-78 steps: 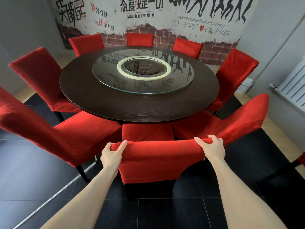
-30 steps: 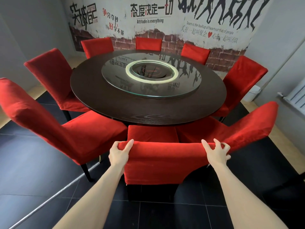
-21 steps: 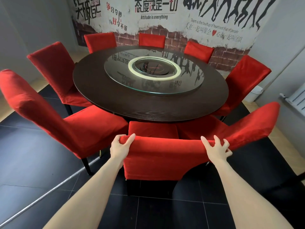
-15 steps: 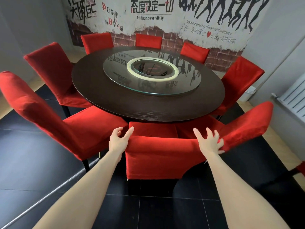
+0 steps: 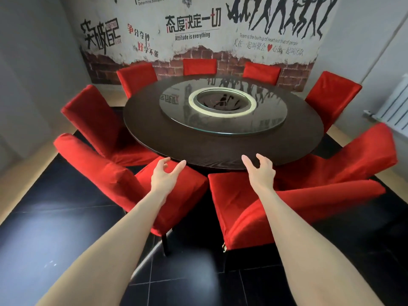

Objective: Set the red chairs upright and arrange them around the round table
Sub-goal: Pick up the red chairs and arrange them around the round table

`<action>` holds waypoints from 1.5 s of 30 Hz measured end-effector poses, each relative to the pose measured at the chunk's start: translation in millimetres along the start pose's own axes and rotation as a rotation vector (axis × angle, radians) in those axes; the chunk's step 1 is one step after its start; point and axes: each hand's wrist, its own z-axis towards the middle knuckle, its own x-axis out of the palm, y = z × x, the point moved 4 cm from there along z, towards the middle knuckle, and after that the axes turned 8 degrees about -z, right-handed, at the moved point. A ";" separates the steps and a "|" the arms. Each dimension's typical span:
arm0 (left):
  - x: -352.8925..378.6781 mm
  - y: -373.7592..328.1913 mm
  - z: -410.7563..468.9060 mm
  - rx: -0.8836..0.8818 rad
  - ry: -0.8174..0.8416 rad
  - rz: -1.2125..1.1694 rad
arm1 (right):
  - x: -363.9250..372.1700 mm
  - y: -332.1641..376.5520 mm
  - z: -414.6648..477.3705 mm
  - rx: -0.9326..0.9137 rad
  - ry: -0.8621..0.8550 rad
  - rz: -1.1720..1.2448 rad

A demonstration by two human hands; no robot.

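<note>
Several red-covered chairs stand upright round the dark round table point(image 5: 220, 154). The nearest chair point(image 5: 240, 208) stands just below and right of my hands, its seat tucked towards the table edge and its backrest blurred to the right. Another near chair point(image 5: 123, 180) stands to its left. My left hand point(image 5: 164, 175) hovers over that left chair's seat with fingers spread and loosely bent, holding nothing. My right hand point(image 5: 258, 171) hovers near the table's front edge, also empty with fingers relaxed.
A glass turntable point(image 5: 223, 107) sits in the middle of the table. A white radiator point(image 5: 393, 107) is on the right wall. A printed mural covers the back wall. A metal strip point(image 5: 143, 263) runs across the black tile floor between the two near chairs.
Both hands have let go of the nearest chair's backrest and lifted off it. The view has swung, so that chair now lies lower and to the right.
</note>
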 end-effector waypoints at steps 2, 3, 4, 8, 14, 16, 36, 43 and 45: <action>-33.7 -2.1 23.0 0.010 0.007 -0.004 | 34.2 26.3 -12.1 0.002 0.002 0.004; -33.8 -3.8 23.5 0.018 0.009 -0.001 | 36.2 27.4 -13.1 0.003 0.011 0.013; -50.1 -4.8 35.7 0.024 0.005 0.002 | 53.0 40.6 -16.9 0.002 0.014 0.016; -100.4 -1.1 80.3 0.037 -0.005 0.013 | 109.1 78.7 -24.6 -0.001 0.034 0.022; -161.4 4.8 154.9 0.057 -0.001 0.036 | 193.0 122.9 -25.0 0.020 0.042 0.028; -178.5 5.7 181.1 0.059 0.012 0.045 | 220.8 135.7 -23.6 0.037 0.037 0.038; -295.1 32.0 363.4 0.119 0.443 0.216 | 388.1 218.2 -100.2 0.349 -0.236 0.080; -332.3 43.8 399.6 0.276 0.388 0.539 | 410.7 222.2 -141.1 0.445 -0.325 -0.096; -339.2 49.9 406.9 0.262 0.370 0.560 | 417.3 222.8 -148.7 0.466 -0.348 -0.122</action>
